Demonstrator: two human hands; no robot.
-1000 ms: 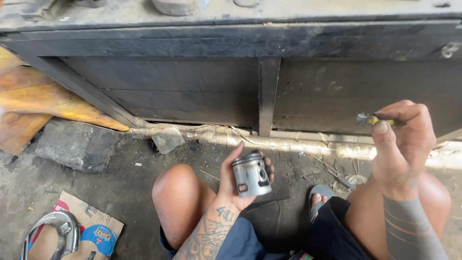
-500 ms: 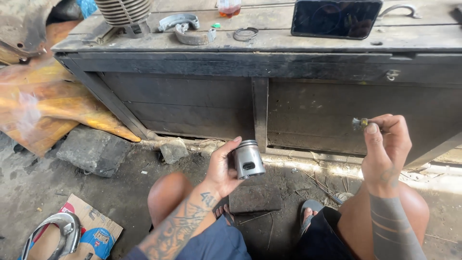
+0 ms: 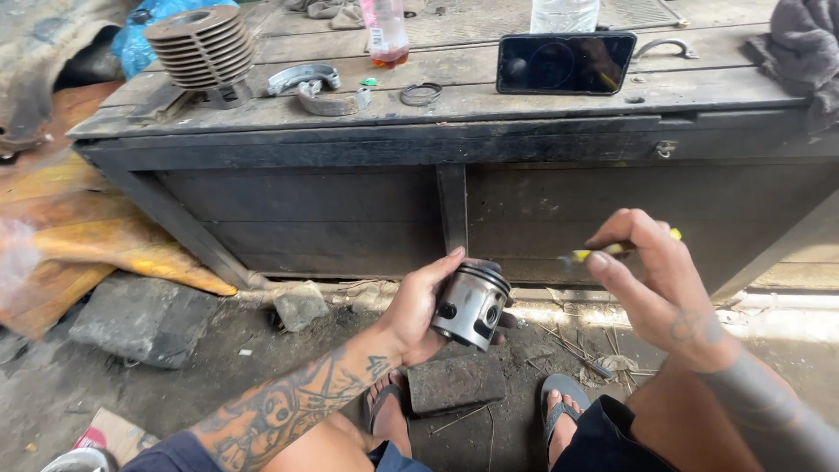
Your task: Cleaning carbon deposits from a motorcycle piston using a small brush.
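Observation:
My left hand [image 3: 418, 306] grips a grey metal piston [image 3: 472, 303] at knee height, its ringed crown tilted up and to the right. Just right of the piston, my right hand [image 3: 655, 284] pinches a small tool with a yellow handle [image 3: 603, 253], its tip pointing left toward the piston's crown, a short gap away. I am squatting on a dirt floor in front of a dark wooden workbench [image 3: 454, 140]. My feet in sandals [image 3: 562, 402] show below my hands.
On the bench top stand a finned engine cylinder [image 3: 200, 48], curved brake shoes [image 3: 313, 86], a metal ring [image 3: 420, 93], a dark phone [image 3: 564, 62], a plastic bottle [image 3: 384, 31] and a grey rag [image 3: 808, 44]. Stone blocks [image 3: 144, 319] and orange planks [image 3: 96, 227] lie at left.
The view has tilted up, so the bench top now shows. My right hand has moved left and down toward the piston; my left hand has turned the piston's crown toward the tool.

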